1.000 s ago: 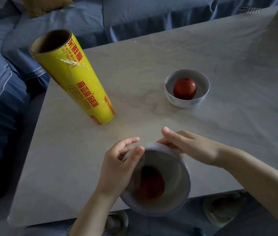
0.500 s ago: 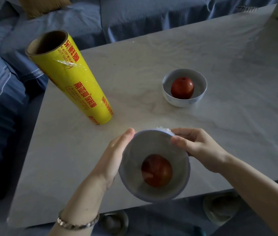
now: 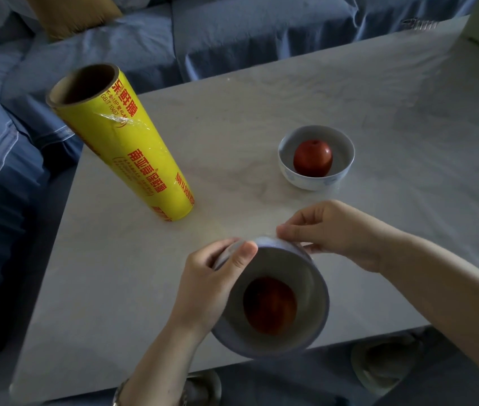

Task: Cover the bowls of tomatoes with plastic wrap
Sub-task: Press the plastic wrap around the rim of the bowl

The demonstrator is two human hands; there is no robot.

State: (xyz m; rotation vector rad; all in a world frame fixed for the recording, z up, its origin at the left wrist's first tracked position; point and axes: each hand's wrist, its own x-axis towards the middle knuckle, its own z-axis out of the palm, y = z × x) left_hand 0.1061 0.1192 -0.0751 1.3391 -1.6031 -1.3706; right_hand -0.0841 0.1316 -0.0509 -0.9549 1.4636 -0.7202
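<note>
Head view: left hand [image 3: 206,285] and right hand [image 3: 338,232] grip bowl [image 3: 305,273].

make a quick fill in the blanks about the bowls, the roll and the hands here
The upright roll of plastic wrap on the grey marbled table is coloured ___.
The uncovered white ceramic bowl holds ___ round red tomato.
The left hand and right hand hold a second bowl, tilted and covered with clear ___.
Missing: yellow; one; plastic wrap

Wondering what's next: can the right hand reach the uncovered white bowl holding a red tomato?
Likely yes: only bare table lies between right hand and white bowl, once it releases the wrapped bowl.
</note>
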